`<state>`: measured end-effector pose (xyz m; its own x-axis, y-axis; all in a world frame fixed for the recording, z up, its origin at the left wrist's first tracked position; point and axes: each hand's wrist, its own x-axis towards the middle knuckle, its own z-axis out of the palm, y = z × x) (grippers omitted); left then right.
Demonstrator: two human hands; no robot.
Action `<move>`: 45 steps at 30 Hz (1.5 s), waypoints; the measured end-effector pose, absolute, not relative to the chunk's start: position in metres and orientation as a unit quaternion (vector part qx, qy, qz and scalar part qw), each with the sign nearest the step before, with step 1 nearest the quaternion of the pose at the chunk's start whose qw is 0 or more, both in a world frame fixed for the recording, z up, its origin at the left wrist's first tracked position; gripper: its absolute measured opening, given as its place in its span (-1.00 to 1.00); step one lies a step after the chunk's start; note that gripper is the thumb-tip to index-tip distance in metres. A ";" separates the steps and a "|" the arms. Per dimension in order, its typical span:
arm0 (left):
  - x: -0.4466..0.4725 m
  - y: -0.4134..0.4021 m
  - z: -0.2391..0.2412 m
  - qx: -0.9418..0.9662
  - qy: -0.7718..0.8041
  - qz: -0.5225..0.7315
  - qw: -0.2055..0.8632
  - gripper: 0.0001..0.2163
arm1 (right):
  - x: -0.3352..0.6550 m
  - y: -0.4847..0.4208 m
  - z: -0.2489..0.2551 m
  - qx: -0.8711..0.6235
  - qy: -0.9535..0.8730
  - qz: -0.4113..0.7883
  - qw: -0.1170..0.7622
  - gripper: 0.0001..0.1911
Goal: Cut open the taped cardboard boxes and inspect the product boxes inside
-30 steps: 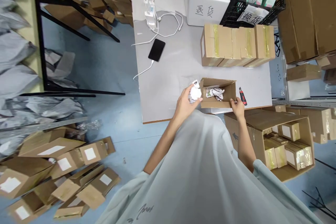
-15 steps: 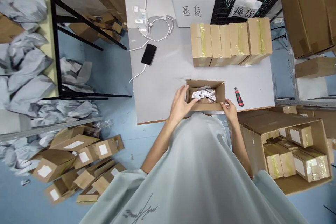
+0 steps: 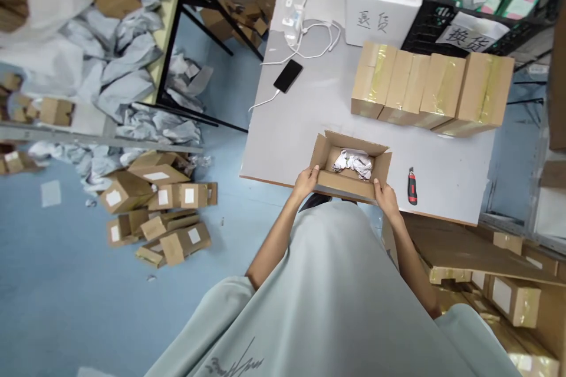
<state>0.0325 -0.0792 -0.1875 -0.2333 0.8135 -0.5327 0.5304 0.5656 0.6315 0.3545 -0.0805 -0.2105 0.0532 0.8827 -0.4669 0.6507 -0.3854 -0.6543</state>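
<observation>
the left hand (image 3: 306,181), no longer holding crumpled paper (image 3: 354,162), now pinches the open box (image 3: 347,184) opposite the pinching right hand (image 3: 386,197); the crumpled paper between them seems placed

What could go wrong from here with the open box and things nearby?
The open box is at the near edge of the table; if the left hand and right hand slip, it might tip, spilling the crumpled paper.
The cutter lies near the right hand, which might brush it; whether its blade is out is unclear.
</observation>
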 end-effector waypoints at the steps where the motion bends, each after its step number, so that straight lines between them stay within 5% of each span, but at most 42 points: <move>1: 0.032 -0.084 -0.186 0.424 0.779 0.164 0.432 -0.52 | 0.355 -0.076 -0.210 -0.712 -0.540 0.428 0.132 -0.10; 16: -0.058 -0.204 -0.159 0.285 0.851 0.305 0.319 -0.51 | 0.212 -0.050 -0.150 -0.586 -0.678 0.430 0.106 -0.01; 27: -0.210 -0.377 -0.151 0.115 0.845 0.471 0.227 -0.57 | -0.034 -0.125 -0.139 -0.453 -0.768 0.449 0.058 -0.08; 45: -0.443 -0.580 -0.183 -0.169 0.845 0.498 0.099 -0.57 | -0.441 -0.269 -0.173 -0.242 -0.826 0.497 -0.110 0.00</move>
